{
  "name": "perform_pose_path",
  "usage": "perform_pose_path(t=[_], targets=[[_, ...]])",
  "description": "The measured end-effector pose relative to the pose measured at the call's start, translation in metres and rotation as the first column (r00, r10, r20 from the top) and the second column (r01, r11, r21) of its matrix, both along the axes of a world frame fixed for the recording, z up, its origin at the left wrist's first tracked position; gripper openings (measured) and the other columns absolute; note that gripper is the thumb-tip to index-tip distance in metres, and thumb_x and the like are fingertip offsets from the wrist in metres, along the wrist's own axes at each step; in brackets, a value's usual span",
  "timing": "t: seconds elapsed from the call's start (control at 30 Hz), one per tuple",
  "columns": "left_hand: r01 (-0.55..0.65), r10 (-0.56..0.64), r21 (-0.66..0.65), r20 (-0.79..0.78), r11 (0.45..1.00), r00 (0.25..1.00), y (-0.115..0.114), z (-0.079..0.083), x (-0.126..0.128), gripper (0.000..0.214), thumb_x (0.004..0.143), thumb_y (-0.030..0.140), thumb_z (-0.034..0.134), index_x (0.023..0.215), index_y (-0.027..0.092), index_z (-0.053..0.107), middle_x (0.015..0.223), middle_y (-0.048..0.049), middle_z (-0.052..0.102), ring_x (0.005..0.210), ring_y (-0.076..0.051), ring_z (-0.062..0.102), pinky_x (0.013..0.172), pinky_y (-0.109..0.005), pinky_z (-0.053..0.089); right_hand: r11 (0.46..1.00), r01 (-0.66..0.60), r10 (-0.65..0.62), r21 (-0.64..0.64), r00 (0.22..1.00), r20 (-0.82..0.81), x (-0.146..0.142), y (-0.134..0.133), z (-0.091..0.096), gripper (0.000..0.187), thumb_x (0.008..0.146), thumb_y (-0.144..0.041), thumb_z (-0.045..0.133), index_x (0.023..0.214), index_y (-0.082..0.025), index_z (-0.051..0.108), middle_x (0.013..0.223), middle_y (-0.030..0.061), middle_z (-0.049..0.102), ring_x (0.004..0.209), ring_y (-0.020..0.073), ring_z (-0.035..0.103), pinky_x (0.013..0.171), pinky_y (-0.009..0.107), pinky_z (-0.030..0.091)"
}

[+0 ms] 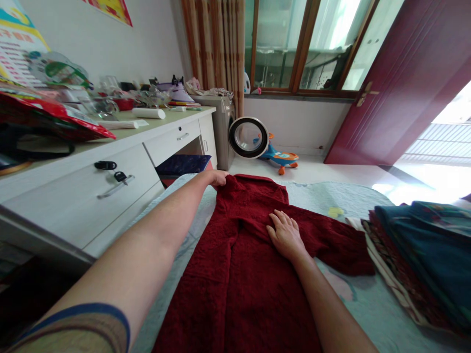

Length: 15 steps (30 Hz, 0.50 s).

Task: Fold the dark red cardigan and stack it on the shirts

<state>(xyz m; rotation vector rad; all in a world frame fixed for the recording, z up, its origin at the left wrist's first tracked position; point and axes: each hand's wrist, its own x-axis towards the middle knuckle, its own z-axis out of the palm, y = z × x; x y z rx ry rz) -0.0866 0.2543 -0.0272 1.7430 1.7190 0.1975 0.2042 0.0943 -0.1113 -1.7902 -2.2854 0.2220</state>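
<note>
Red garment (253, 284) — lengthwise away, sleeve (342, 240) rightward

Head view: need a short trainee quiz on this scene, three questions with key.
1. True or false: the right hand rests on the red garment with its fingers outstretched.
2. The round door of the washing machine is: a) shut; b) open; c) out of view.
3. Fill in: the folded pile lies to the picture's ____ of the red garment.

Key: 1 true; 2 b; 3 right.
</note>
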Motion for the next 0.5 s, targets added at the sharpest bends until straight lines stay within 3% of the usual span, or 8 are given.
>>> perform_pose_path(t=[0.1, 0.2, 0.33, 0.5], targets=[[-0.033, 0.035, 0.015, -0.12, 0.999, 0.992, 0.009, 0.002, 0.0, 0.024, 0.057, 0.009, 0.071, 0.08, 0.017, 0.071, 0.074, -0.0079, 0.072, 0.08, -0.028, 0.071, 0.072, -0.035, 0.056, 1.0, 0.003, -0.003, -0.003, 1.0, -0.002, 0.0, 0.0, 0.0, 0.049, 0.097, -0.04, 0.041, 0.14, -0.02, 0.049, 0.154, 0.0071, 0.038, 0.143, 0.0241, 0.028, 0.117, 0.045, 0.018], [-0.106, 0.127, 0.141, -0.153, 0.984, 0.98, 0.013, -0.005, 0.001, 0.025, 0.05, 0.01, 0.076, 0.073, 0.018, 0.068, 0.074, -0.0087, 0.07, 0.097, -0.032, 0.068, 0.079, -0.033, 0.053, 1.0, 0.005, -0.005, -0.001, 1.0, -0.005, -0.001, -0.001, 0.0, 0.048, 0.097, -0.041, 0.04, 0.14, -0.02, 0.049, 0.154, 0.0071, 0.038, 0.143, 0.0242, 0.029, 0.117, 0.046, 0.019], [-0.206, 0.234, 0.256, -0.082, 0.945, 0.969, 0.008, -0.029, 0.005, 0.052, 0.048, 0.011, 0.077, 0.099, 0.018, 0.067, 0.08, -0.0063, 0.069, 0.093, -0.028, 0.067, 0.073, -0.027, 0.051, 1.0, 0.005, -0.005, -0.001, 1.0, -0.012, -0.001, -0.001, 0.002, 0.048, 0.097, -0.04, 0.04, 0.14, -0.02, 0.049, 0.153, 0.0067, 0.039, 0.143, 0.0241, 0.029, 0.117, 0.046, 0.019], [-0.29, 0.274, 0.282, 0.092, 0.915, 0.957, 0.002, -0.049, 0.005, 0.07, 0.065, 0.016, 0.067, 0.132, 0.014, 0.048, 0.077, -0.0024, 0.067, 0.064, -0.018, 0.064, 0.055, -0.024, 0.049, 1.0, 0.007, -0.007, -0.01, 1.0, -0.005, -0.001, -0.002, 0.004, 0.049, 0.097, -0.041, 0.04, 0.141, -0.021, 0.048, 0.154, 0.0067, 0.038, 0.144, 0.0238, 0.028, 0.117, 0.046, 0.019]])
